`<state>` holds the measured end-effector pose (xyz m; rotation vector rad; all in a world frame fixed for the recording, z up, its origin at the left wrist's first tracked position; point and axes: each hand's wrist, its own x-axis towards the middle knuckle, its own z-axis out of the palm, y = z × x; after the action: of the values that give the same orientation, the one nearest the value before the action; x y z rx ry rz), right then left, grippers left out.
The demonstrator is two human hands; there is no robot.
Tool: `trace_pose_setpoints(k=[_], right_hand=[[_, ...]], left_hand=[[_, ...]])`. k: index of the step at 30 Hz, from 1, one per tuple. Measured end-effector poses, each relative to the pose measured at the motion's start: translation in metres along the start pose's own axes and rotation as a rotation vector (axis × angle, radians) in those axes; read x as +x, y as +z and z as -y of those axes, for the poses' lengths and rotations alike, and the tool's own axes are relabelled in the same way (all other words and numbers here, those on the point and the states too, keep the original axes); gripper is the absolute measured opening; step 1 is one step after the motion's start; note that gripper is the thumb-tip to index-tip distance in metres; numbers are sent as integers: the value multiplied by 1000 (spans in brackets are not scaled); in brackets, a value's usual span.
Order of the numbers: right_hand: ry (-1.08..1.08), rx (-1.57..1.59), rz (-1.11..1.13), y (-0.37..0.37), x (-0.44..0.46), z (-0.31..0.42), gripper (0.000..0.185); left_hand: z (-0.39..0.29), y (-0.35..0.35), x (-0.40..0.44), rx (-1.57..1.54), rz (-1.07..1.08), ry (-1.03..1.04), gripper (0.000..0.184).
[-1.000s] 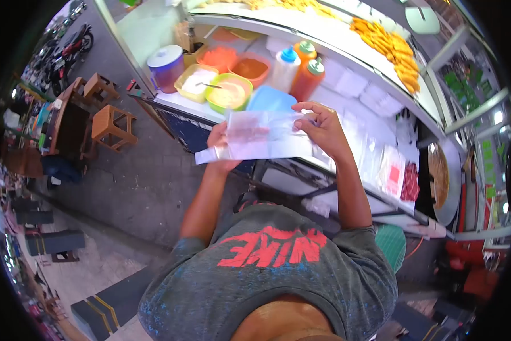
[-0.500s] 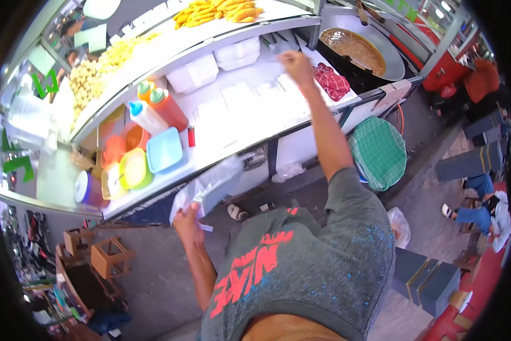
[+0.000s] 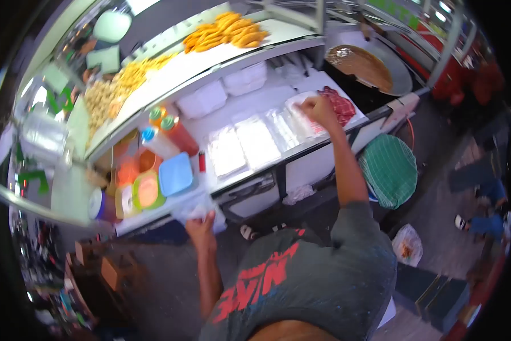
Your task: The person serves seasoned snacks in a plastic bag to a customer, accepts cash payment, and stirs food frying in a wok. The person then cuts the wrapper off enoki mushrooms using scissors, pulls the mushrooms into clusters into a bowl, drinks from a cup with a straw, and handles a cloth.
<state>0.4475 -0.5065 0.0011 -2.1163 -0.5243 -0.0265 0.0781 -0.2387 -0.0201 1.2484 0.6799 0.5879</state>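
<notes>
My left hand (image 3: 200, 224) is closed on a clear plastic bag (image 3: 214, 220) at the counter's front edge, close to a blue container (image 3: 176, 174). My right hand (image 3: 322, 111) reaches over the counter with its fingers curled together. Under and beside those fingers lies a white plastic pack with red print (image 3: 302, 108). Whether they grip anything is too blurred to see. Just right of this hand rests a red patterned cloth (image 3: 338, 105). Flat stacks of clear bags (image 3: 256, 141) lie to its left on the white counter.
Sauce bottles (image 3: 178, 135) stand at the left, near an orange tub (image 3: 147, 160) and a green container (image 3: 147, 193). A wide pan of brown oil (image 3: 360, 68) is at the far right. Fried food (image 3: 227, 31) lies on the upper shelf. A green cloth-covered bucket (image 3: 389, 170) sits on the floor.
My right hand has come down and nearer, from the back of the counter to the printed pack. My left hand has lowered slightly, still with the bag. The camera view has shifted.
</notes>
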Motion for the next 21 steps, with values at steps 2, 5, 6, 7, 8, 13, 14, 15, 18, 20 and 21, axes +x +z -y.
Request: trace_pose_setpoints(k=[2, 5, 6, 7, 8, 13, 14, 15, 18, 20, 21], right_hand=[[-70, 451, 478, 69, -62, 67, 29], [-119, 838, 986, 159, -132, 128, 23], [-189, 822, 1002, 167, -134, 132, 26], [-262, 807, 1010, 173, -129, 134, 30], [-336, 795, 1011, 178, -126, 136, 33], [-410, 811, 869, 163, -112, 146, 35], [-280, 907, 750, 156, -108, 149, 35], [-300, 816, 750, 149, -95, 147, 34], [-324, 699, 935, 153, -94, 162, 35], [-501, 557, 1048, 161, -102, 182, 30], [-543, 503, 1069, 170, -106, 187, 29]], left_hand=[[-3, 32, 2, -58, 94, 81, 40], [-4, 63, 6, -187, 135, -50, 24], [-4, 57, 14, -177, 94, -71, 18], [-3, 51, 16, -242, 103, -37, 17], [-4, 45, 17, -304, 117, 0, 17], [-25, 3, 6, 132, 74, 293, 30], [-26, -11, 7, 281, 14, 376, 36], [-31, -17, 5, 355, -122, 444, 45], [-40, -31, 2, 392, -87, 358, 37], [-53, -18, 3, 216, 126, 219, 27], [-73, -3, -6, 105, 176, 171, 21]])
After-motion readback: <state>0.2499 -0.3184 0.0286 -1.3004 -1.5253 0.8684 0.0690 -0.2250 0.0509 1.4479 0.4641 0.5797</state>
